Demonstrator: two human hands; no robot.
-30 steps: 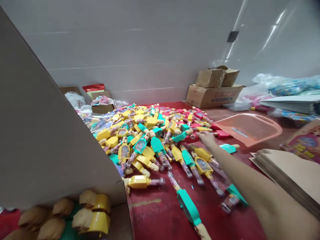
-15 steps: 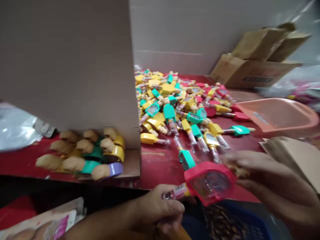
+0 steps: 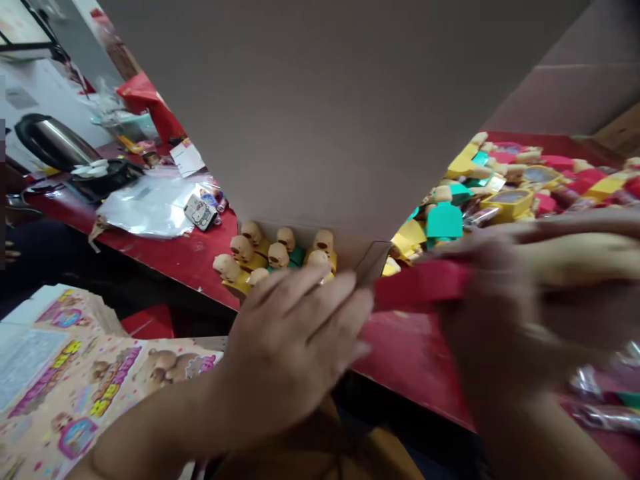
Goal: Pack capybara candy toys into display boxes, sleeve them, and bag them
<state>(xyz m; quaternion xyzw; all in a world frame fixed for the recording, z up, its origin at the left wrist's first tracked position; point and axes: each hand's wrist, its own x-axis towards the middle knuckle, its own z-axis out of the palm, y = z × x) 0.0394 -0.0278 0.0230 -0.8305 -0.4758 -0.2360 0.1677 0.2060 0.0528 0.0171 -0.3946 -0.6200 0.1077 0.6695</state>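
My left hand (image 3: 295,333) reaches over the front of the rows of bear-headed candy toys (image 3: 279,255), its fingers stretched out flat and hiding the nearest ones. Whether it presses on them I cannot tell. The toys stand upright, tan heads up, against a tall cardboard panel (image 3: 320,133). At the right, my right hand (image 3: 500,300) is blurred and closed round a red candy toy (image 3: 420,285), whose red body points left toward the panel's lower corner. The tan end of a toy (image 3: 580,260) also shows at this hand, smeared by motion.
A heap of yellow, green and red candy toys (image 3: 445,220) lies behind my right hand on the red table (image 3: 400,347). Printed boxes (image 3: 100,380) are at lower left. Further back are plastic bags (image 3: 150,203), a phone in a cartoon case (image 3: 200,212) and a kettle (image 3: 60,141).
The view has swung left. My left hand has let go of the red toy's clear tube and moved over the standing toys. My right hand has carried the red toy closer to the panel.
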